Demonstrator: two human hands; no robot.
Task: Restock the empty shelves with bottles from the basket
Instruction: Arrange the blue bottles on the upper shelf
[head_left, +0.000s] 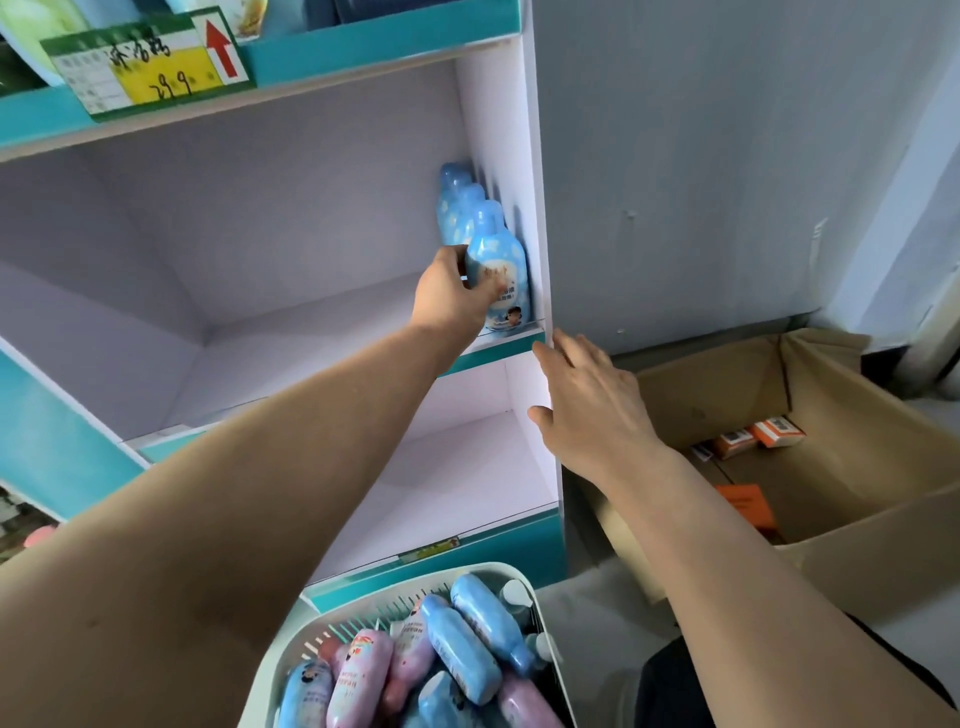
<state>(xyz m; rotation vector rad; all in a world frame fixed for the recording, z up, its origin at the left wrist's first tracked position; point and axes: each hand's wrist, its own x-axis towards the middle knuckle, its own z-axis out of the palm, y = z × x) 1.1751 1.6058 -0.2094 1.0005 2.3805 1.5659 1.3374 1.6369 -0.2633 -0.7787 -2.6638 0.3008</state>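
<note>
A: Quick one. Left hand (452, 296) has its grip wrapped round a blue bottle (498, 275), standing upright at the front right corner of the middle shelf (291, 343).

B: Others there?

A: Two more blue bottles (457, 208) lined up behind it along the right side wall (511, 171). Rest of that shelf is bare, lower shelf (457, 483) too.

B: Right hand?

A: Right hand (587, 405) is flat and spread, holding nothing, pressed against the unit's outer edge, looks like bracing.

B: Basket?

A: Basket (519, 577) sits low, full of blue and pink bottles (363, 675) lying down.

B: Risks?

A: Bottle sits close to the shelf lip; a sloppy release could tip it off the front. Nudging back could knock the row behind over. The unit looks like light card, so leaning on it may shake everything.
</note>
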